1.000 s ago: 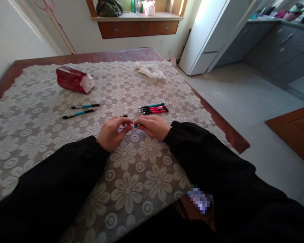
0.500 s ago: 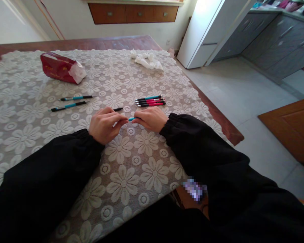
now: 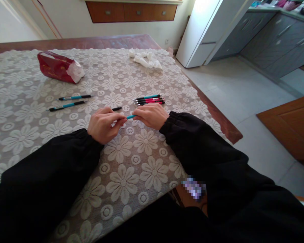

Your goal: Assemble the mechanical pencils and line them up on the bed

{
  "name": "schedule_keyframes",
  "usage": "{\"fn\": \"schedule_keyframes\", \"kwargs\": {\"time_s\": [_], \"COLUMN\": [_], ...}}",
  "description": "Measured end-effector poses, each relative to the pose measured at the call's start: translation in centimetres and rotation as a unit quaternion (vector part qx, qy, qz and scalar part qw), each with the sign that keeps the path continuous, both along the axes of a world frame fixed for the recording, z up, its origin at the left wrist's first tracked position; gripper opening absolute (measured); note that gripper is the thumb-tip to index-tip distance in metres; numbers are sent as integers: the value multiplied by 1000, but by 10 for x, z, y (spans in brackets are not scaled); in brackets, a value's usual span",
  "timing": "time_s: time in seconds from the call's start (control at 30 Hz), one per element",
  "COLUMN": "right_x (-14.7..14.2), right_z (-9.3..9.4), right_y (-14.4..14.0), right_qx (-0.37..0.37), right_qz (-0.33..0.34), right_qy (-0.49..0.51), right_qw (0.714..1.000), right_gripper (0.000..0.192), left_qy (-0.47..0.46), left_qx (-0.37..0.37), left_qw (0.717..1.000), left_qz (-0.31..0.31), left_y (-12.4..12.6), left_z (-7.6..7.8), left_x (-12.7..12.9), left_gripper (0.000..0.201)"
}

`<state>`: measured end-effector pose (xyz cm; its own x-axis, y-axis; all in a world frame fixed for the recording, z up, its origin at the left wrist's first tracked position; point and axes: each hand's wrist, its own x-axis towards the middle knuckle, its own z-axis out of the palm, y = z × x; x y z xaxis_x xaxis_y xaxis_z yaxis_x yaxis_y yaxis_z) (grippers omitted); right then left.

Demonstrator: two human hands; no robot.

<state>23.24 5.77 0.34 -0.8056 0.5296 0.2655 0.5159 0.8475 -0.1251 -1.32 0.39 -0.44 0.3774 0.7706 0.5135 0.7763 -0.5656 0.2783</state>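
Note:
Between the fingertips of both hands is a light-blue pen barrel, its ends covered by fingers. My left hand is closed on its left end with a pinch. From the other side, my right hand grips its right end. A black pen part lies just behind my left hand, which partly hides it. Behind my right hand, several pens lie side by side, among them a blue and black pen and a red and black pen. Two more blue pens, one farther back and one nearer, lie to the left.
A flowered lace tablecloth covers most of the wooden table. At the back left lies a red tissue pack, and crumpled white tissue sits at the back right. A pixelated object is below the table's front edge.
More of the blue barrel shows between my hands, and my right hand has moved up slightly. The whole view has shifted a little.

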Motion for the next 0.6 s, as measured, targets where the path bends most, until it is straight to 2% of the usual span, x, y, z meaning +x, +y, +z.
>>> {"fn": "schedule_keyframes", "kwargs": {"time_s": [0.13, 0.33, 0.47, 0.6], "right_x": [1, 1, -1, -3], "right_z": [-1, -2, -3, -4], "right_y": [3, 5, 4, 1], "right_qx": [29, 34, 17, -39], "right_qz": [48, 25, 38, 40], "right_qy": [-8, 1, -10, -19], "right_qw": [998, 999, 999, 998], "right_gripper": [38, 41, 40, 37], "left_qy": [6, -7, 0, -2], "left_qx": [-25, -8, -12, 18], "left_qw": [1000, 1000, 1000, 1000], "left_qz": [5, -9, -17, -12], "left_y": [0, 0, 1, 2], "left_z": [1, 1, -2, -3], "left_x": [1, 1, -1, -2], "left_gripper": [24, 23, 22, 23]}}
